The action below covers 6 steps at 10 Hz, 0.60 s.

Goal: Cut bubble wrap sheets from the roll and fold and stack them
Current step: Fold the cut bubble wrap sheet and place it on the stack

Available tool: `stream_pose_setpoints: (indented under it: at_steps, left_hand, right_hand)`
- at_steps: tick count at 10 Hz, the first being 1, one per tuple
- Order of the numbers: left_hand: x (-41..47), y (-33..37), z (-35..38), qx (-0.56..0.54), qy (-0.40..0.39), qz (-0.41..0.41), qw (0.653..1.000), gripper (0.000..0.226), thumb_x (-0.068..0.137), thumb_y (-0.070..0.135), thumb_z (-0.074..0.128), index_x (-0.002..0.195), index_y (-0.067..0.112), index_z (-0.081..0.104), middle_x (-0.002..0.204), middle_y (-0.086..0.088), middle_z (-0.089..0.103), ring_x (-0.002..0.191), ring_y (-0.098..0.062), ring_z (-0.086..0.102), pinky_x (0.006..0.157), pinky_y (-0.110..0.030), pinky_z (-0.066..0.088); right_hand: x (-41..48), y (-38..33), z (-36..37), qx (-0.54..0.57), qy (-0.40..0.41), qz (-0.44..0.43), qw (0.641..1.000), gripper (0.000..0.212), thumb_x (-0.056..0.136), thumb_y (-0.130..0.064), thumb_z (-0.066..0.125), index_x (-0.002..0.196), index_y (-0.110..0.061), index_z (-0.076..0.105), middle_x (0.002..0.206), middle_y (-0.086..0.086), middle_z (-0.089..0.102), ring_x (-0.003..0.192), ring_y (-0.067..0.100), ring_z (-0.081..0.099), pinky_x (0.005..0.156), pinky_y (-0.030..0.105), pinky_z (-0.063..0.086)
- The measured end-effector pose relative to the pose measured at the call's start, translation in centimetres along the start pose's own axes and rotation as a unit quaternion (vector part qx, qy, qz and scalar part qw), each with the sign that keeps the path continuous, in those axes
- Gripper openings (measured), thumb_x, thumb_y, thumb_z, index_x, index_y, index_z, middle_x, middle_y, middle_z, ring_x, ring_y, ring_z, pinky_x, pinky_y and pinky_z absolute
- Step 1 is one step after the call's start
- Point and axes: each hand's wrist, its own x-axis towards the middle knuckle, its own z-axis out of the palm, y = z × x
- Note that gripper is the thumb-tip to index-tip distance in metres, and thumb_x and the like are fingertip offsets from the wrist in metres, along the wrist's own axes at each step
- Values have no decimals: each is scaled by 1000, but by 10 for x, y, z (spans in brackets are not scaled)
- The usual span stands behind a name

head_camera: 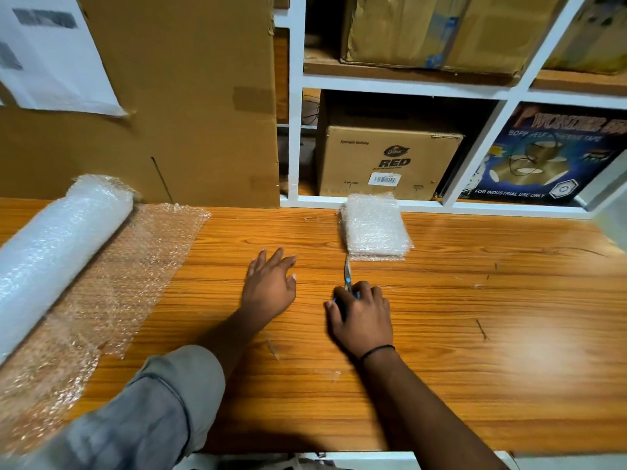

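Right hand (361, 313) grips blue-handled steel scissors (347, 276), tips at folded clear bubble-wrap stack (375, 227). Left hand (269, 283) spread wide, left of stack. Brown cardboard box (386, 161) in white shelf cubby (294, 137) behind stack.

Orange wood-grain table (441, 334), blue-handled scissors (347, 278).

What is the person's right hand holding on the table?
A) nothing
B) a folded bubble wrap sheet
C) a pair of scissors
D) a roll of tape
C: the right hand curls round blue-handled scissors, whose blades point toward the folded stack.
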Motion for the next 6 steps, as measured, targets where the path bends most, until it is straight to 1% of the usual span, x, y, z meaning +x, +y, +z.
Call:
stream_pose_setpoints:
  at_steps: [2,3,4,5,6]
  left_hand:
    - [-6,9,6,11,-13,-2,1000,49,104,39,48,153,33,44,169,1,25,157,-33,12,127,-49,11]
    - [-10,9,5,15,-15,-5,1000,50,104,40,48,153,32,44,169,0,25,157,-33,12,127,-48,10]
    - [-13,8,3,14,-20,-7,1000,51,104,40,47,154,31,43,169,-1,25,157,-33,11,127,-49,9]
    - [-23,4,2,18,-11,-7,1000,51,104,41,47,154,31,43,169,-1,24,157,-34,12,127,-49,9]
    - [-25,3,-2,14,6,-10,1000,51,104,40,48,154,31,43,169,-2,24,157,-34,12,127,-49,9]
  right_hand:
    - [-3,2,-2,-9,2,-2,1000,33,92,-52,52,106,-28,70,107,9,60,101,36,53,81,45,45]
    - [1,2,-3,-9,-27,-20,999,35,94,-54,48,111,-30,67,114,9,59,108,36,52,86,45,44]
    - [4,2,-4,-6,-33,-23,999,36,95,-55,48,112,-30,68,115,9,60,110,36,52,88,46,43]
    - [1,0,-8,0,-27,-11,1000,38,94,-56,50,114,-29,68,117,8,61,111,35,52,91,48,41]
    - [5,-2,-12,6,1,-6,1000,40,93,-56,52,115,-27,68,118,9,61,112,35,50,91,48,39]
